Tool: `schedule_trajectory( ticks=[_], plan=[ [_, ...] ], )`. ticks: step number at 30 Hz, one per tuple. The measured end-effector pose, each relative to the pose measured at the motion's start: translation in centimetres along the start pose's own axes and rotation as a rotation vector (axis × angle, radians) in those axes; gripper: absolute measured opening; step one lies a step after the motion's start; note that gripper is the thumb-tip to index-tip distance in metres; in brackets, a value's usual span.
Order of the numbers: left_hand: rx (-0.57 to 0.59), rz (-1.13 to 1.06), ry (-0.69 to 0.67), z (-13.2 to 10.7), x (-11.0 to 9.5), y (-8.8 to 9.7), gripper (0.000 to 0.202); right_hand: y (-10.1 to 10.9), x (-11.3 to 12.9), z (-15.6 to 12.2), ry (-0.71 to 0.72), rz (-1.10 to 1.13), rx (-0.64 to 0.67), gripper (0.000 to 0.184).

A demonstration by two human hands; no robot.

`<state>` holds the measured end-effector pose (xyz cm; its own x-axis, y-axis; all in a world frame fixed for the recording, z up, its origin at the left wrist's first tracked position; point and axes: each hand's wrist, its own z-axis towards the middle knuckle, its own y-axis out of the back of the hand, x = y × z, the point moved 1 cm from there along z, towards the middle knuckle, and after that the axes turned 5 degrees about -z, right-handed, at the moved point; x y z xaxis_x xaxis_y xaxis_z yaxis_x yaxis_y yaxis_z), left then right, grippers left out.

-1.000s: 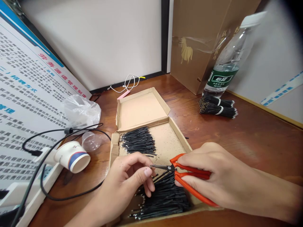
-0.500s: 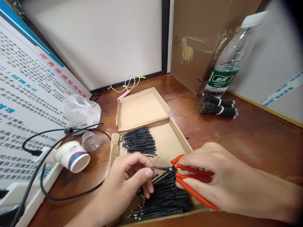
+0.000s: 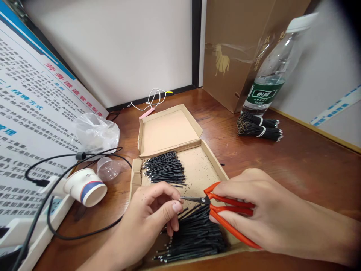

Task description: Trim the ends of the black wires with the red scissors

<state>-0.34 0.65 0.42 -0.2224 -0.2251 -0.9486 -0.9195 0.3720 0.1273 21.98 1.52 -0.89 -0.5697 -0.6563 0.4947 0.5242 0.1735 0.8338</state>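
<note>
My left hand [image 3: 155, 216] is closed, thumb and index finger pinching a thin wire [image 3: 179, 200]; only its small end shows and the rest is hidden by the fingers. My right hand [image 3: 254, 210] grips the orange handles of a pair of scissors [image 3: 207, 199]. Their narrow dark blades point left, with the tips right at that wire end. Whether the tips touch it I cannot tell. Below the hands, a loose heap of black wires [image 3: 197, 239] with silvery ends lies in an open cardboard box [image 3: 203, 165]. A second, neater pile of black wires [image 3: 165, 167] lies farther back in it.
Dark crumbs speckle the box floor. At the right stand a water bottle [image 3: 265, 79] and tied wire bundles [image 3: 259, 128], near a brown carton [image 3: 228, 49]. At the left are a tipped paper cup [image 3: 86, 187], a clear plastic cup [image 3: 108, 169], a plastic bag [image 3: 98, 131] and black cables [image 3: 84, 236].
The scissor tips have shifted up slightly at the left fingertips, and the wire end shows more plainly. Both hands otherwise keep nearly the same place and grip.
</note>
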Motion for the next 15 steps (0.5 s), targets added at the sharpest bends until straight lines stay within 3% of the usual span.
schedule_trajectory(
  ticks=[15],
  plan=[
    [-0.004,0.078,-0.037,-0.13,0.0,0.1,0.02,-0.04,-0.24,-0.24,0.018,-0.006,0.002,0.027]
  ],
)
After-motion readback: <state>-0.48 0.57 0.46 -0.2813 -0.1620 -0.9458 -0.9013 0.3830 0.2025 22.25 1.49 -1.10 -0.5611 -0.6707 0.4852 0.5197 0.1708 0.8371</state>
